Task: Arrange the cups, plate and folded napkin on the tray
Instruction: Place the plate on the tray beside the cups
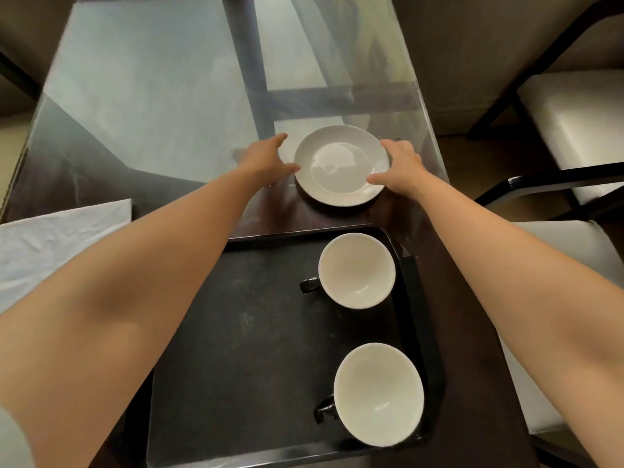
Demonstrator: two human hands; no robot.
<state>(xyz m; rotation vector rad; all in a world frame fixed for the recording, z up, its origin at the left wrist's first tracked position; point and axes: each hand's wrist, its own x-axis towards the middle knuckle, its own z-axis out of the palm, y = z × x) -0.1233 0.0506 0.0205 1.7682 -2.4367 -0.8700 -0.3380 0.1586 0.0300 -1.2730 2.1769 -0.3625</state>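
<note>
A white plate (341,165) lies on the glass table just beyond the black tray (243,332). My left hand (266,160) is at the plate's left rim and my right hand (398,168) at its right rim, both with fingers spread; the right thumb touches the rim, and neither hand lifts the plate. Two cups with white insides and black handles stand along the tray's right side: one at the far corner (357,270), one at the near corner (379,393). A white napkin (50,244) lies flat on the table, left of the tray, partly behind my left arm.
The glass tabletop (152,96) stretches far and left, with its dark frame showing through. Chairs with pale seats (574,123) stand close on the right. The tray's left and middle floor is bare.
</note>
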